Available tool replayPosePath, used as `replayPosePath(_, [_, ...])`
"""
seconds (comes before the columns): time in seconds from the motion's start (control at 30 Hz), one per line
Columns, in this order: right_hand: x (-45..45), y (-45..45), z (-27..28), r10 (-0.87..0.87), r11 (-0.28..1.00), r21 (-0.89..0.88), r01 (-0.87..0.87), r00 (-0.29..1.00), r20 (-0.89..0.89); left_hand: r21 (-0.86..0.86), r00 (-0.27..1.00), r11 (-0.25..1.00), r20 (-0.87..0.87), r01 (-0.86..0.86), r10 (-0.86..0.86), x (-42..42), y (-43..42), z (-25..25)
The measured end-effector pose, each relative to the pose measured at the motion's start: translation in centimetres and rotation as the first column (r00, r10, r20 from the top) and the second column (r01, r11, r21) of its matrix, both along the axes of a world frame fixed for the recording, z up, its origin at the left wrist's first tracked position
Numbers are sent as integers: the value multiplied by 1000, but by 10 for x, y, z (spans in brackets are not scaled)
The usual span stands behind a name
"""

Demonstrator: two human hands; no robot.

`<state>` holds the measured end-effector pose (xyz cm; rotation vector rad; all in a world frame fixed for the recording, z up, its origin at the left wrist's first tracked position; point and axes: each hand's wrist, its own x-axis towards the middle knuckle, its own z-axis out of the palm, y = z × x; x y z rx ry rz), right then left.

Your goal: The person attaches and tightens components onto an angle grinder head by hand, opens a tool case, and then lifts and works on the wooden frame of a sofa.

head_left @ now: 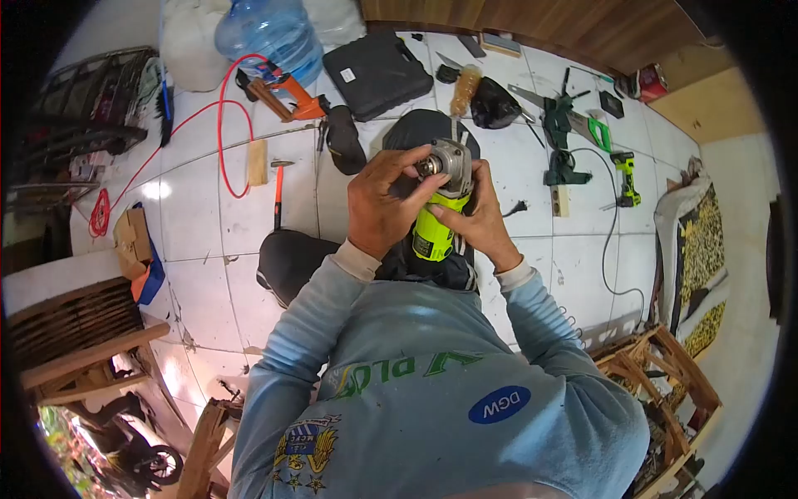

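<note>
A lime-green angle grinder (pixel 433 237) with a grey metal gear head (pixel 453 158) is held over my lap, its head pointing away from me. My left hand (pixel 384 200) has its thumb and fingers closed around the round metal spindle end (pixel 430 165) on the head's left side. Whether a separate nut or flange sits between those fingers is too small to tell. My right hand (pixel 484 220) wraps the grinder from the right, thumb across the green body and fingers partly hidden behind the head. No disc shows on the spindle.
On the tiled floor lie a black tool case (pixel 378 76), an orange tool with a red hose (pixel 306 101), a hammer (pixel 279 195), a green-handled saw (pixel 594 129) and a green cordless tool (pixel 627 179). A blue water jug (pixel 270 41) stands at the back. Wooden frames (pixel 665 382) flank me.
</note>
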<state>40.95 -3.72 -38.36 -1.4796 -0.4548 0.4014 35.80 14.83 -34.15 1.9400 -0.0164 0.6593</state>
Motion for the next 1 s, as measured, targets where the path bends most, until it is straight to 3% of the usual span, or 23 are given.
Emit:
replayPosePath(0.1, [0, -11, 4, 89, 981, 185, -56, 981, -173, 225, 988, 973, 134, 42, -73, 8, 2, 2])
replayPosePath(0.17, [-5, -11, 2, 128, 954, 300, -29, 940, -317, 49, 991, 997, 114, 68, -73, 14, -5, 10])
replayPosePath(0.23, [-5, -6, 7, 258, 897, 434, -82, 895, -363, -117, 973, 966, 42, 229, -226, 16, -5, 7])
replayPosePath(0.3, [-4, 1, 19, 359, 842, 524, -128, 857, -369, -287, 849, 818, -32, 498, -528, 19, 4, -4])
replayPosePath(0.33, [-1, -1, 14, 346, 859, 485, -163, 883, -316, -101, 882, 884, -79, 456, -464, 17, 9, -2])
replayPosePath(0.43, [16, -9, 12, 360, 929, 167, -331, 912, -195, -399, 876, 852, -197, 338, -440, 11, 6, -6])
replayPosePath(0.47, [25, -15, 16, 361, 931, -25, -364, 928, -96, -370, 906, 883, -191, 289, -377, 11, 4, -11])
replayPosePath(0.57, [32, -24, 22, 168, 972, -154, -175, 984, -58, -286, 970, 953, -186, 101, -159, 10, -9, -18])
replayPosePath(0.6, [31, -21, 21, 29, 988, -155, -24, 999, 30, -249, 981, 969, -186, 12, -59, 11, -14, -14])
replayPosePath(0.7, [29, -23, 31, -136, 978, -153, 139, 990, 33, -170, 980, 974, -158, -150, 124, 18, -24, -9])
replayPosePath(0.83, [19, -2, 53, -129, 936, -274, 219, 941, 312, -4, 977, 995, -191, -101, 98, 15, -30, 1])
replayPosePath(1.0, [26, -2, 54, -29, 936, -323, 138, 946, 322, 13, 980, 994, -165, 111, -108, 11, -20, 1])
